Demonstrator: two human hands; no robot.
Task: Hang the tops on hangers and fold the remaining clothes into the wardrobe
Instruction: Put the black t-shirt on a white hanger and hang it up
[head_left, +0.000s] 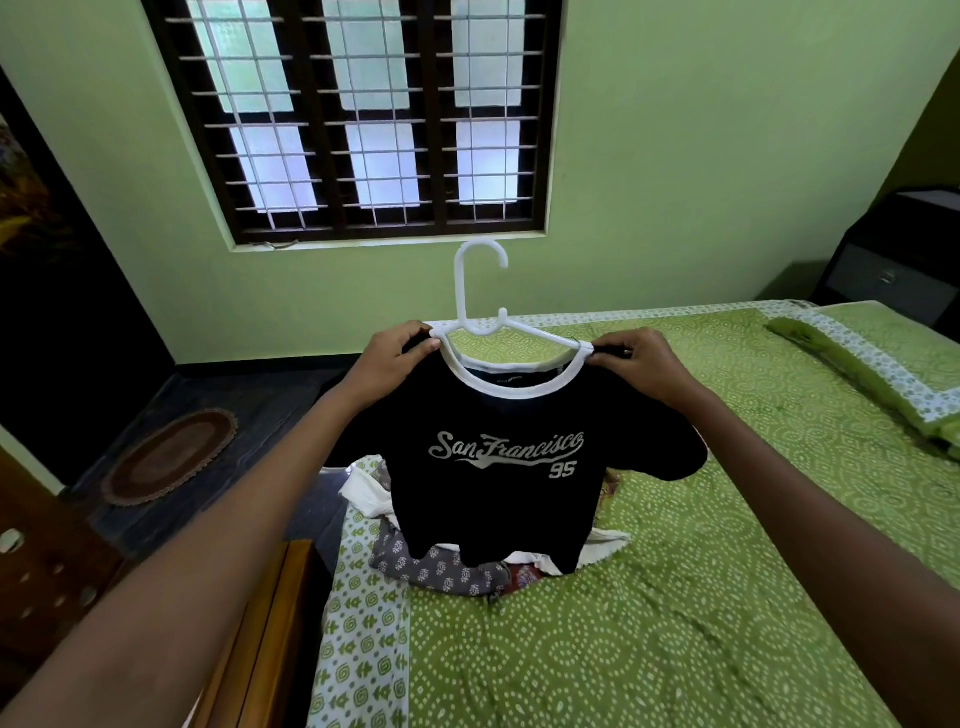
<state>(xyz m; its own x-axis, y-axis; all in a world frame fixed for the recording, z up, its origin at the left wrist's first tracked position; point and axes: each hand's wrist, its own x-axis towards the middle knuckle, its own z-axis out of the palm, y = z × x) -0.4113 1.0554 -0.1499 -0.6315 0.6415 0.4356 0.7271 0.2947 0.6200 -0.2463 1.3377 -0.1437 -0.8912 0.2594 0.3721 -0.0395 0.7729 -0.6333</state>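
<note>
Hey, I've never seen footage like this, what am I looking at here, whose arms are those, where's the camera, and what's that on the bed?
There is one picture, taken by a wide-angle camera worn on a person's head, looking forward and down. The two arms are that person's own. The left hand and right hand each pinch a shoulder of a black T-shirt printed "San Francisco 95", which sits on a white plastic hanger, held up over the bed. Behind the shirt, on the green patterned bedsheet, lies a small pile of other clothes, grey printed and white pieces. A barred window is in the wall behind the bed.
</note>
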